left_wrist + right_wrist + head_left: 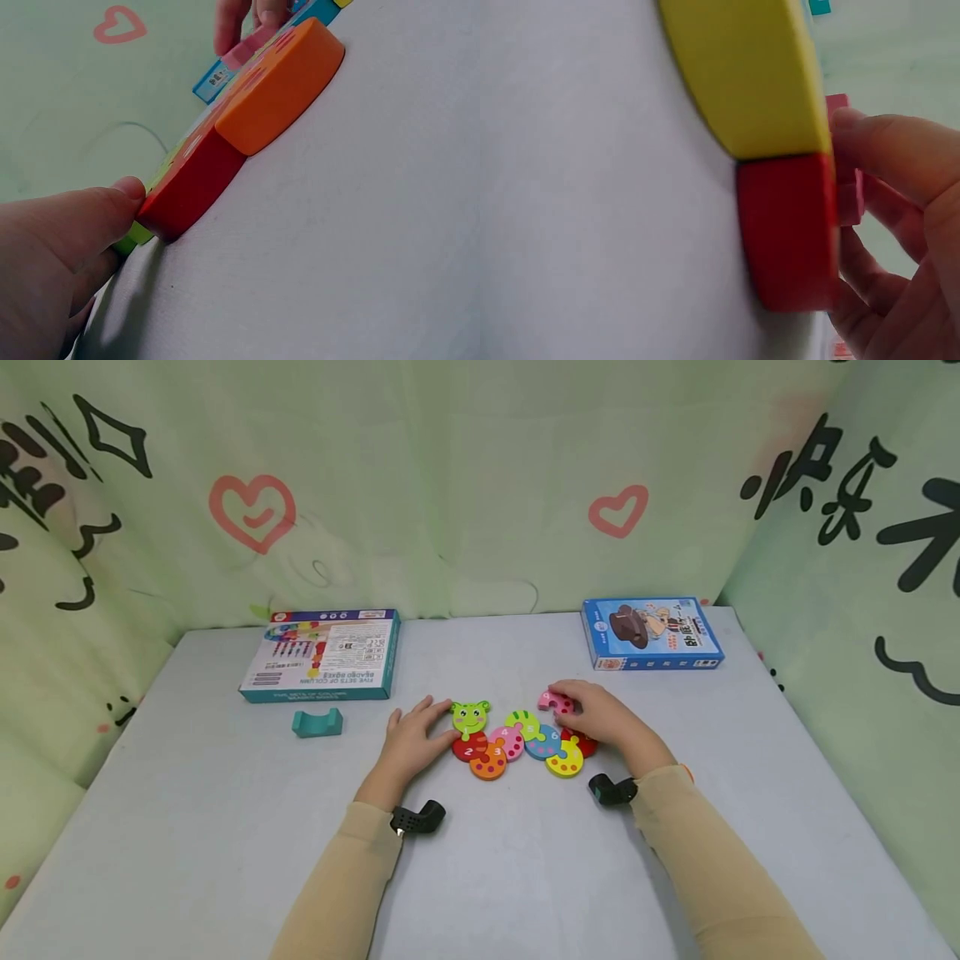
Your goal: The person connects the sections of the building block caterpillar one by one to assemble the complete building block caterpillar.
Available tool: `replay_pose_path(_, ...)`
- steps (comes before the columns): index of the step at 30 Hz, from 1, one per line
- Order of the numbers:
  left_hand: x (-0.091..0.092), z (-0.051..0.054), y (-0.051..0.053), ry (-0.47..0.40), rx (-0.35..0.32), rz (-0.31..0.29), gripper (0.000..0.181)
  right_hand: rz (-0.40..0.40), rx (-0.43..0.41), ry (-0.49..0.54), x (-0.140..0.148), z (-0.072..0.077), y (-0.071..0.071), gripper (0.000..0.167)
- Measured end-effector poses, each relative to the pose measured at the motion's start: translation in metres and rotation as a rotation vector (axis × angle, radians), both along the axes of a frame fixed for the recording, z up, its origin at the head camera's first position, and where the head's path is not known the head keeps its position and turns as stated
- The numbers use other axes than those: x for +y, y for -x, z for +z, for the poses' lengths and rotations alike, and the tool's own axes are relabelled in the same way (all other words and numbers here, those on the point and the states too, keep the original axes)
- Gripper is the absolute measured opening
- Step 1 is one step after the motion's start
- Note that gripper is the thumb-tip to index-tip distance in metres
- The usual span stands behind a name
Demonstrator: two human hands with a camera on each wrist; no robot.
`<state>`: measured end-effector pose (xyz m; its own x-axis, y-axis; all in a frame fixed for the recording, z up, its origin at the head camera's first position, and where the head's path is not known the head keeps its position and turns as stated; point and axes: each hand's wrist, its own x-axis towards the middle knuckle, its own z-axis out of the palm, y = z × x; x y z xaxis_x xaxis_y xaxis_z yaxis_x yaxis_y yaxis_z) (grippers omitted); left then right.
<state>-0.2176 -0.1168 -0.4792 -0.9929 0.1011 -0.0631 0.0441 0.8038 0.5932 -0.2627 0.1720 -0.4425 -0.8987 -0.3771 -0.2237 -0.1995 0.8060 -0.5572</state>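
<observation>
A caterpillar puzzle of joined, thick round pieces lies on the table, curving rightward from a green smiling head piece point(470, 717). Red point(468, 748), orange point(488, 763), pink point(508, 742), lime green point(524, 724), blue point(543, 743) and yellow point(566, 760) pieces follow. At the far end a dark red piece point(789, 236) adjoins the yellow one, partly hidden by my right hand in the head view. My left hand point(408, 743) touches the head's left side, thumb by the red piece, fingers spread. My right hand point(600, 717) pinches a loose pink spotted piece point(553, 701) above the chain's right end.
A teal-edged box point(322, 656) lies at the back left, with a small teal curved block point(317, 723) in front of it. A blue box point(651, 633) lies at the back right. Green curtains point(450, 485) enclose the table's back and sides.
</observation>
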Motion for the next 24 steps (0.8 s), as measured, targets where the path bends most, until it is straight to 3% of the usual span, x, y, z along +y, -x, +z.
replay_pose_path(12, -0.001, -0.001, 0.001, 0.015, 0.002, 0.000, 0.056, -0.091, 0.073, -0.002, 0.032, 0.005, -0.030, 0.055)
replay_pose_path(24, 0.000, -0.002, 0.000, 0.009, 0.003, -0.001, 0.056, -0.122, 0.077, 0.001, 0.045, -0.003, -0.037, 0.054)
